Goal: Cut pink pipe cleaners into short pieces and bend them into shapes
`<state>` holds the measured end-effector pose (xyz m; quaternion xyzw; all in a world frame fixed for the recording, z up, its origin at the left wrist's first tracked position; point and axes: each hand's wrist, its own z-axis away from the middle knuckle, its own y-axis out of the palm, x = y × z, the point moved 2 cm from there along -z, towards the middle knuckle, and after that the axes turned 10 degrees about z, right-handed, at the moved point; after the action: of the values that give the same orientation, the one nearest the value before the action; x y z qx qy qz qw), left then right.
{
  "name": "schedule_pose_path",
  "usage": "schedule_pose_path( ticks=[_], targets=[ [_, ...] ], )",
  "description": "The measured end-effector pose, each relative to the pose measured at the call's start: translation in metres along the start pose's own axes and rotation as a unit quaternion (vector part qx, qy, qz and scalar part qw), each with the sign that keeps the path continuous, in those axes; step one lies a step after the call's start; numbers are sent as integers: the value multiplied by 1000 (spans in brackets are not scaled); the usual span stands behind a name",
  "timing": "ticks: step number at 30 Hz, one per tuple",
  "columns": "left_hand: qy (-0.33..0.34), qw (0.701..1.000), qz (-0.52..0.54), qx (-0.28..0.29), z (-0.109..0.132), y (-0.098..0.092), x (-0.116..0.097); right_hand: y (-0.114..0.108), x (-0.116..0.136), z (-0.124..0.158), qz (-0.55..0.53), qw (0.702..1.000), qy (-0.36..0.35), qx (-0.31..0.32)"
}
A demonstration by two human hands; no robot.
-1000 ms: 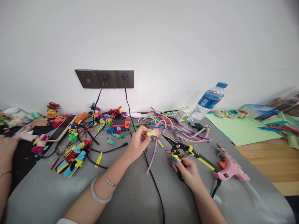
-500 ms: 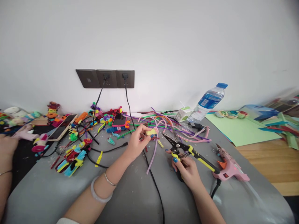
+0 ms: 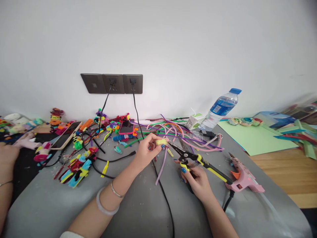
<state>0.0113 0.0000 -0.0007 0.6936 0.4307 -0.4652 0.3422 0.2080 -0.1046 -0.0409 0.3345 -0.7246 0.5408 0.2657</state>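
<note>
Pliers (image 3: 201,161) sit in the right hand (image 3: 199,185), whose grip is wrapped around the near handle; the other handle slants off to the right, its end just beside a pink gun (image 3: 244,181). Their tips aim left at a yellow piece (image 3: 161,142), and from where I stand I cannot tell whether they touch it. That piece is in the left hand (image 3: 148,150), the grip pinching it between thumb and fingers, over the middle of the tabletop (image 3: 133,208). Just right of that hand, a smaller yellow bit (image 3: 170,152) lies near a lilac strip (image 3: 162,167), and a cable (image 3: 164,192) runs toward the near edge. On the far side, coloured stems (image 3: 182,130) lie heaped, with a carton (image 3: 195,121) and a bottle (image 3: 220,107) to their right. Bright fuzzy figures (image 3: 76,172) crowd the left, a phone (image 3: 66,135) among them, and another person's hand (image 3: 8,157) shows at the left edge. Far right lies a green sheet (image 3: 260,140).
</note>
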Motion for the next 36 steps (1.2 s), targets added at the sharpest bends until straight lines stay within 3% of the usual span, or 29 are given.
schedule_pose_path(
  ticks=[19, 36],
  targets=[
    [-4, 1000, 23, -21, -3, -7, 10, 5, -3, 2, 115, 993, 14, -39],
    [-35, 998, 42, -39, -3, -7, 10, 7, 3, 2, 100, 992, 36, -62]
  ],
)
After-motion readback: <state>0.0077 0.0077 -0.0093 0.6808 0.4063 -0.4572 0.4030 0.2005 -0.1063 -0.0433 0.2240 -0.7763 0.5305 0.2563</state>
